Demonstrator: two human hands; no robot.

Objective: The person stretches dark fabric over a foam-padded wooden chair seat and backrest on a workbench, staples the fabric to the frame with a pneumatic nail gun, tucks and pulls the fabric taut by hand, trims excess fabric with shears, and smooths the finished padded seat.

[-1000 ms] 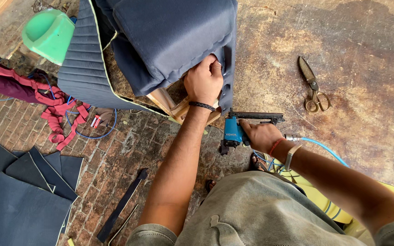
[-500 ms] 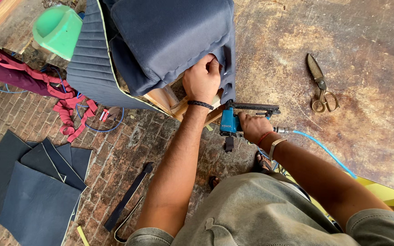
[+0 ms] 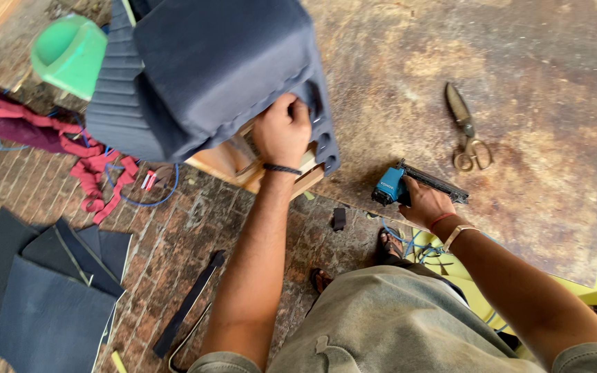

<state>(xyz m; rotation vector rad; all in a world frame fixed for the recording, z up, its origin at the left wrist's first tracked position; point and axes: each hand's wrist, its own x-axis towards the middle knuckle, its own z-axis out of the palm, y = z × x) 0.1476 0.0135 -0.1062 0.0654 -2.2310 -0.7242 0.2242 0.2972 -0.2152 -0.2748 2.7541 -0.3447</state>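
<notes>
Down at the far left, flat dark blue fabric pieces (image 3: 43,304) lie stacked on the brick floor (image 3: 174,228), and above them a tangle of red straps (image 3: 84,162) trails beside a thin blue cord (image 3: 143,200). A green plastic cup-like thing (image 3: 69,52) sits at the top left, just beside a dark blue upholstered cushion (image 3: 222,69) whose ribbed side panel (image 3: 115,110) faces the floor. The cushion hangs partly over the near edge of the worn brown table (image 3: 519,228), with a pale wooden frame (image 3: 243,162) showing under the cloth. The left hand (image 3: 282,131), a dark band at its wrist, is closed tight on the lower edge of the cushion's fabric, pressing it against the frame; its grip is a full fist on the cloth. On the floor below lie a long dark strip (image 3: 188,304) and a small dark block (image 3: 338,218). Further right, the right hand (image 3: 426,204) wraps its grip around the handle of a blue pneumatic stapler (image 3: 409,185), which rests at the table's near edge, well apart from the cushion, with a blue air hose (image 3: 409,242) looping beneath. A pair of old metal shears (image 3: 466,128) lies on the table beyond, touched by neither hand.
</notes>
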